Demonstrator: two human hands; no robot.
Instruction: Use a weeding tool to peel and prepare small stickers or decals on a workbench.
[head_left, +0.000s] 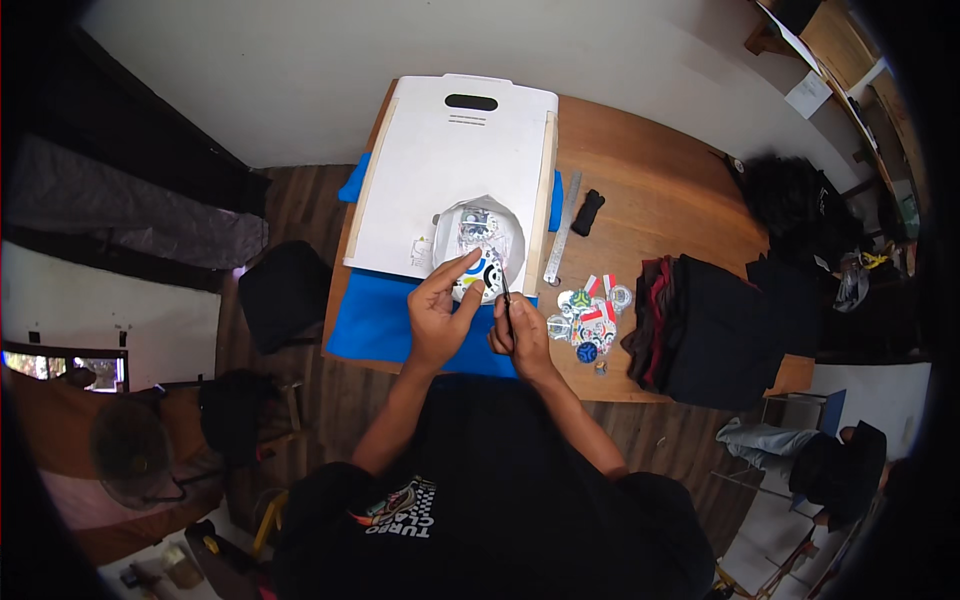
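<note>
My left hand [433, 318] holds a round white sticker [478, 276] printed with yellow, blue and black shapes, its thumb and fingers on the left side. At the sticker's right edge, my right hand [522, 338] is closed around a slim black tool [507, 300] with a thin pointed end; whether it is a craft knife or scissors I cannot tell. Just beyond lies a curled white sheet [512, 222] with more printed stickers [478, 224] on it. All this is over the front part of a large white board [400, 170] with an oval slot.
A blue cloth [375, 318] lies under the board on the wooden table [650, 170]. To the right are a metal ruler [564, 225], a black bundle [589, 212], a pile of cut stickers [592, 322] and folded dark clothes [705, 320]. A standing fan [132, 453] is at lower left.
</note>
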